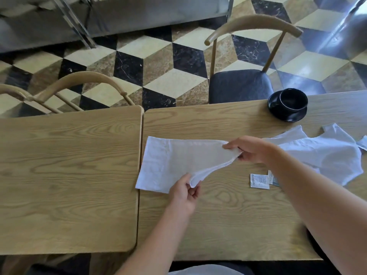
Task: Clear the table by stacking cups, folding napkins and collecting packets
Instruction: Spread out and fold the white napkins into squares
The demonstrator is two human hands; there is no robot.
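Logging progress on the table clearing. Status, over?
Left hand and right hand each pinch a corner of the white napkin, mid-fold. Second napkin crumpled, packets loose, black cup on saucer. Nothing in the way.

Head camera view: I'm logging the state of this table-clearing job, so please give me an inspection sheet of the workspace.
Surface: two wooden tables pushed together, a narrow seam between them.
Job's things: napkin partly folded, its right edge lifted; a second napkin lies crumpled to the right; packets lie flat beside it; black cup on a saucer at the far edge.
Clutter: nothing seen.
Hands: left hand pinches the napkin's near corner; right hand pinches its far corner.
Cables: nothing seen.
Surroundings: chairs behind the tables, patterned tile floor.
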